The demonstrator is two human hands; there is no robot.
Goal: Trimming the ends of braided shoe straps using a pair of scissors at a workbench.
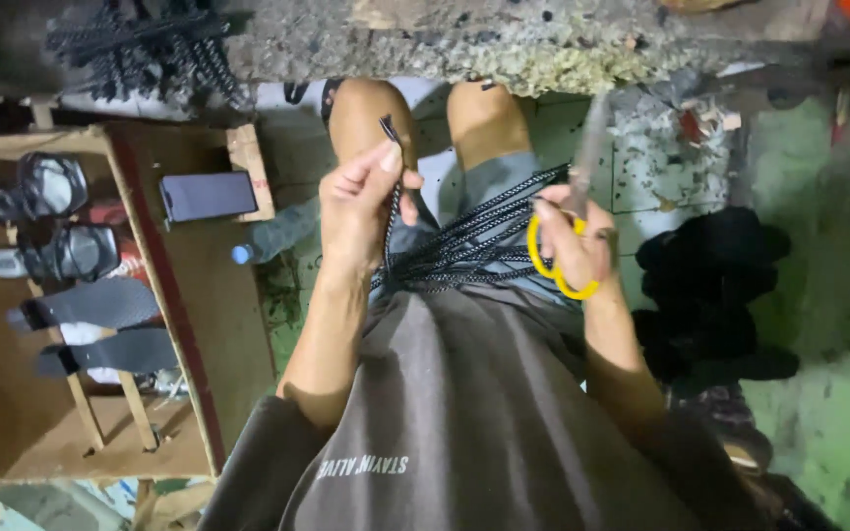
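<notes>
My left hand pinches the end of a black braided cord and holds it upright above my lap. My right hand grips yellow-handled scissors with the blades pointing up and away. Several more black cords fan across my lap between the two hands, over grey shorts. My knees show just beyond the hands.
A wooden box on the left holds several sandals and sandal parts. A dark phone lies on its edge. A pile of black cords sits at top left. Black cloth lies on the right. A rough concrete ledge runs ahead.
</notes>
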